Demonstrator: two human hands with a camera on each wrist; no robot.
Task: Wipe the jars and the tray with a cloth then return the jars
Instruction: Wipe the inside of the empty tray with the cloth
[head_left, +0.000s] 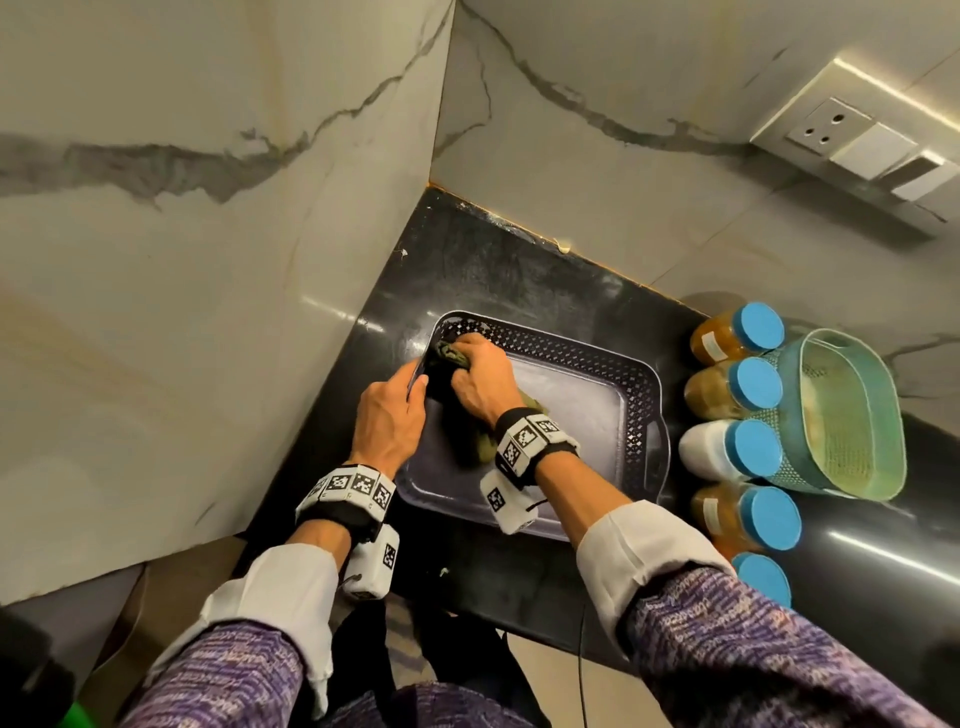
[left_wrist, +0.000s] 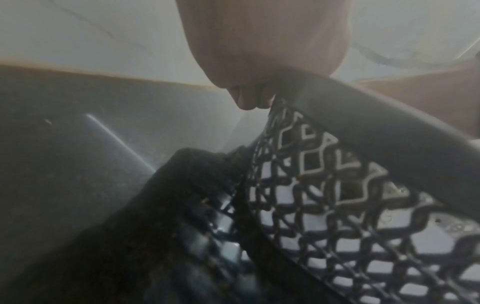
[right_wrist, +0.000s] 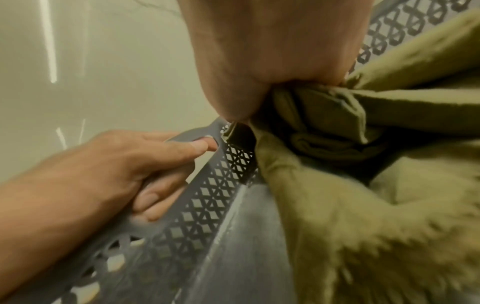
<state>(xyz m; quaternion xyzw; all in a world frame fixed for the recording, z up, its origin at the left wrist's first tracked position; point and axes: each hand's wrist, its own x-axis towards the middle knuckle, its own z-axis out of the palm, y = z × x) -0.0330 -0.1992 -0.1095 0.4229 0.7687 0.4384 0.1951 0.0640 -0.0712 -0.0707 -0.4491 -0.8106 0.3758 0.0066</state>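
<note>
Currently the left hand grips the left rim of the tray, thumb on top and fingers curled under the rim at the handle cutout. The right hand is clamped on a bunched olive cloth, pressed into the tray's far-left corner against the lattice wall; the rest of the cloth trails over the tray floor toward the wrist. Tray sits flat on the black counter, near the corner of the marble walls. Five jars w/ blue lids stand in a row just right of the tray, off it: four hold yellow-brown contents, the middle one white. Two carry small white labels, print too small to read. A teal basket sits right beside the jars. Both wrists wear bands w/ black-and-white square code markers. Sleeve fabric has repeated lettering, not legible.
</note>
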